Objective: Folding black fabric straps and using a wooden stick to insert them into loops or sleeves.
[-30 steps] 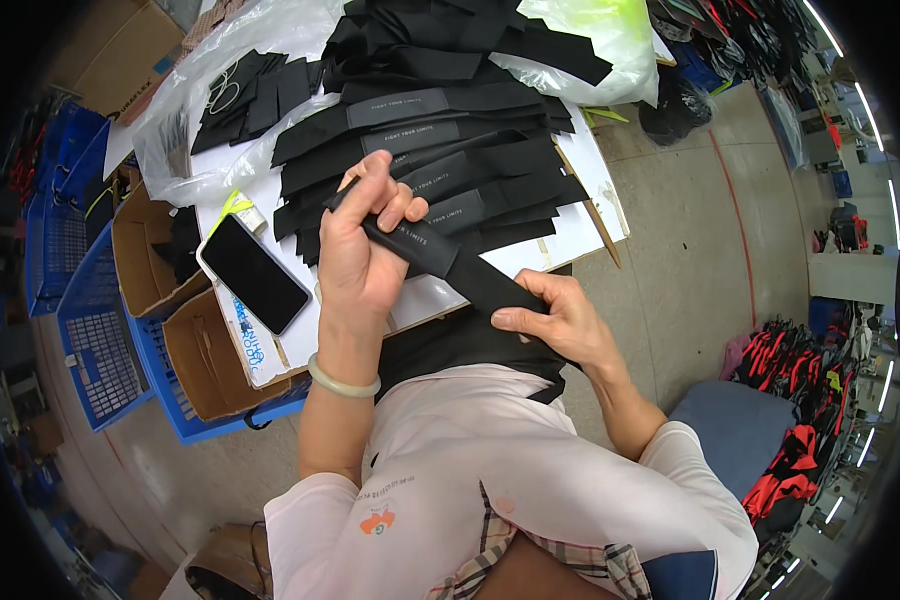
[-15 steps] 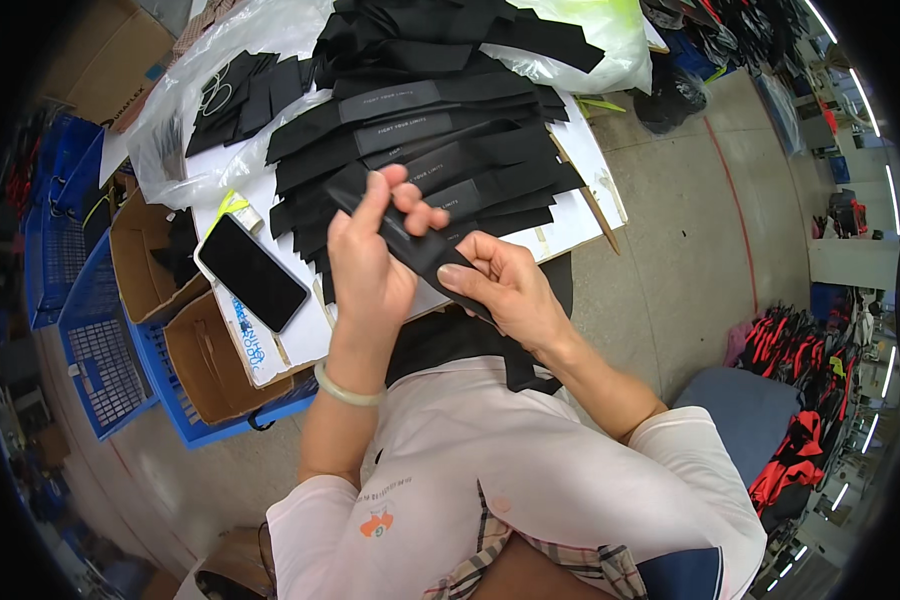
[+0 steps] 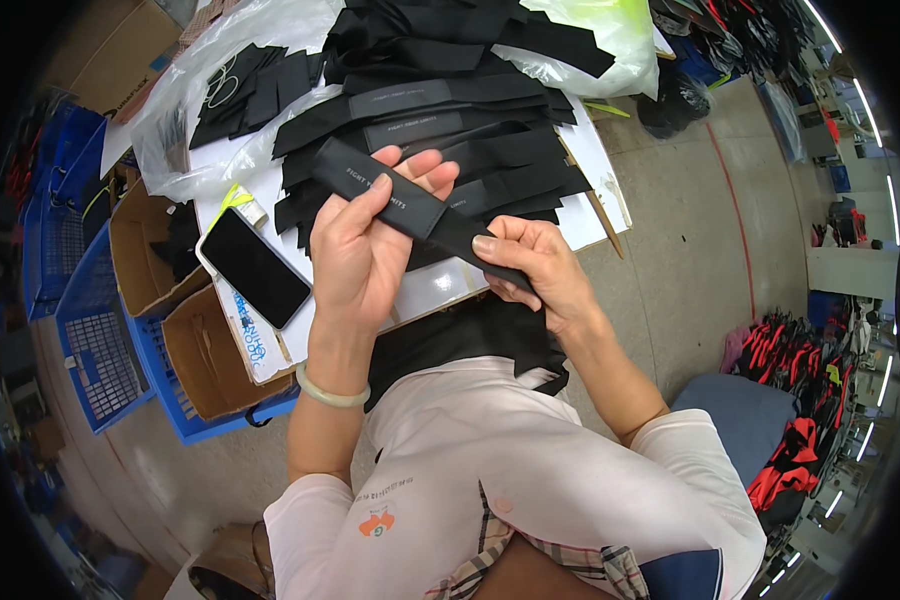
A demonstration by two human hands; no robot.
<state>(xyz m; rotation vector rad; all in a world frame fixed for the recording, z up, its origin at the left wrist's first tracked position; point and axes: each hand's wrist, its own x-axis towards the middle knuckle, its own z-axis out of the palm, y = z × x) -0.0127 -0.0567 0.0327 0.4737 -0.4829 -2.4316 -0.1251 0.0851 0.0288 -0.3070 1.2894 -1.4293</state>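
A black fabric strap [image 3: 418,212] with a smooth printed panel stretches slantwise between my two hands, above the table's near edge. My left hand [image 3: 360,240] grips the panel, thumb on top and fingers curled beneath it. At the strap's lower right end, my right hand [image 3: 538,268] pinches it between thumb and fingers. Just beyond lies a stack of similar black straps [image 3: 420,125], overlapping in rows, several with the same kind of panel. Part of the stack is hidden behind my hands and the held strap.
A phone [image 3: 256,268] lies on the white tabletop [image 3: 410,322] at the left. Behind it are clear plastic bags [image 3: 170,130] and small black pieces [image 3: 270,95]. Cardboard boxes [image 3: 215,350] in blue crates [image 3: 100,365] stand at the left. A pointed wooden strip [image 3: 602,215] juts from the right edge.
My left hand has turned the strap so its printed panel faces up, its thumb now lying across it. My right hand has shifted slightly right, and more of the strap shows between the hands.
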